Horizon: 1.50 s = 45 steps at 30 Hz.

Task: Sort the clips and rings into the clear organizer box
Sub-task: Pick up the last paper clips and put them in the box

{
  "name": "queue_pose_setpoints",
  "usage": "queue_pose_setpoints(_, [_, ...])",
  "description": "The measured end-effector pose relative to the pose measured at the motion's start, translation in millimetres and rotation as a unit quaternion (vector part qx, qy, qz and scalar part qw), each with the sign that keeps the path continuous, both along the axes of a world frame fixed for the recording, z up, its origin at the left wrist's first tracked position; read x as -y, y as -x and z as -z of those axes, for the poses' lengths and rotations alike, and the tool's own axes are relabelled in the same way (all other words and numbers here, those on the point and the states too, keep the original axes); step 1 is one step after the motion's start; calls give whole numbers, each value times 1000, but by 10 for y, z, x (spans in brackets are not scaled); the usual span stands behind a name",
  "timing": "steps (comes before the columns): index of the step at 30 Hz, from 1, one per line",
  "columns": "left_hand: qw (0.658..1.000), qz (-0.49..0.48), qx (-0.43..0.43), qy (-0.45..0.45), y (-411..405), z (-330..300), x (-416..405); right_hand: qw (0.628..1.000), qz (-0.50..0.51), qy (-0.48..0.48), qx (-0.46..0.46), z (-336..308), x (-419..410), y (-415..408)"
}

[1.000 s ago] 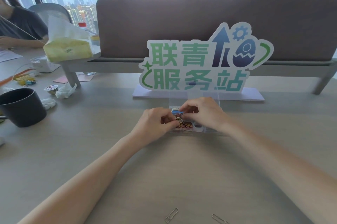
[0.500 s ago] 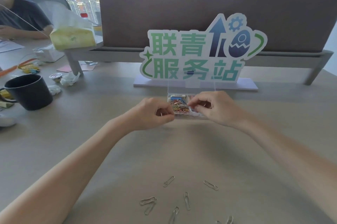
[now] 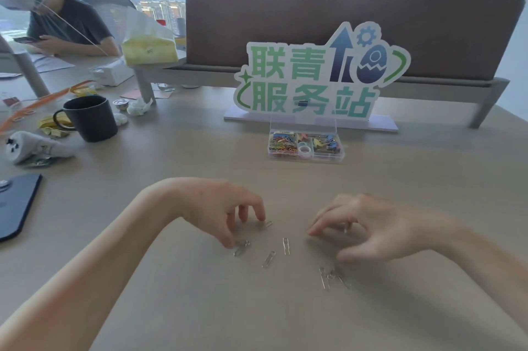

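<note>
Several silver paper clips (image 3: 268, 259) are scattered on the desk (image 3: 185, 307) between the two hands, well apart from the clear organizer box (image 3: 305, 157), which is seen at 12 o'clock from them. Half a second ago both hands were held at the box; now they are lowered over the loose clips. The left hand (image 3: 217, 207) is curled downward, its thumb and forefinger touching clips at 3 and 5 o'clock of the palm, though a firm pinch cannot be told. The right hand (image 3: 368, 225) is loosely curled with fingertips on the desk; something small and shiny is glimpsed under its fingers, but whether it is gripped cannot be told. A tangled cluster of clips (image 3: 331, 276) lies at 6 o'clock of that hand.

Coloured paper clips are held in the box's left compartment, rings in the middle, coloured binder clips in the right; its lid is raised. Behind it a lettered sign (image 3: 314, 79) is stood. A dark mug (image 3: 91, 119) is placed at 10 o'clock.
</note>
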<state>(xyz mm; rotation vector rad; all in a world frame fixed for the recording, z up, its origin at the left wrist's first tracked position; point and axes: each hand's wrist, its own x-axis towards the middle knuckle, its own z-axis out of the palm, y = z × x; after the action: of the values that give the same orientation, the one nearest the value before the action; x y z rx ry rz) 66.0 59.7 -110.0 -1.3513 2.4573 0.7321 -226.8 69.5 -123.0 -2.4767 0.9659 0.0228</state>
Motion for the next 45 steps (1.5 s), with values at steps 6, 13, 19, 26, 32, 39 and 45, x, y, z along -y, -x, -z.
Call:
queue_pose_setpoints(6, [997, -43, -19, 54, 90, 78, -353, 999, 16, 44, 25, 157, -346, 9])
queue_pose_setpoints(13, [981, -97, -72, 149, 301, 300, -592, 983, -35, 148, 99, 369, -516, 40])
queue_pose_setpoints(19, [973, -99, -116, 175, 355, 352, -618, 967, 18, 204, 152, 470, -473, 55])
queue_pose_setpoints(26, [964, -92, -139, 206, 238, 311, -595, 986, 66, 84, 129, 284, -409, 266])
queue_pose_setpoints(32, [987, -87, -57, 122, 35, 190, -556, 992, 48, 33, 112, 321, -286, 281])
queue_pose_setpoints(39, [978, -104, -133, 123, 134, 284, -531, 985, 37, 81, 145, 331, -211, 18])
queue_pose_setpoints(45, [975, -58, -177, 123, 252, 296, -601, 979, 65, 78, 176, 314, -172, 30])
